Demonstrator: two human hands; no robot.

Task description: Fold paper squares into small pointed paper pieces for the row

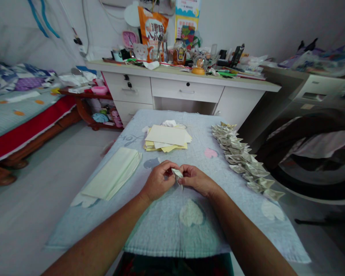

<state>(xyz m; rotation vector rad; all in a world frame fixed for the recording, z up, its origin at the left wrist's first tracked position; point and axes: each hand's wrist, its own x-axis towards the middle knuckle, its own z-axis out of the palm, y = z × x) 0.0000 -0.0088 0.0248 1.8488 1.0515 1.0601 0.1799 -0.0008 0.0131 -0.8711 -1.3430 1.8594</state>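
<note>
Between my hands, over the middle of the cloth-covered table, is a small folded paper piece [178, 176], pale with a pointed lower end. My left hand [160, 179] pinches its left side with thumb and forefinger. On the other side my right hand [197, 178] grips it with bent fingers, which cover part of the folds. Just beyond lies a stack of cream and yellow paper sheets [169, 135]. A pale green folded bundle of paper [112, 173] rests to the left. Along the right edge, several finished-looking folded paper pieces [244, 159] stand in rows.
A light blue cloth [166, 234] with heart shapes covers the table. A crumpled white paper [169, 123] sits behind the stack. Beyond stands a white desk [186, 90] cluttered with jars and a snack bag. A washing machine [319, 99] is at right, a bed [23, 111] at left.
</note>
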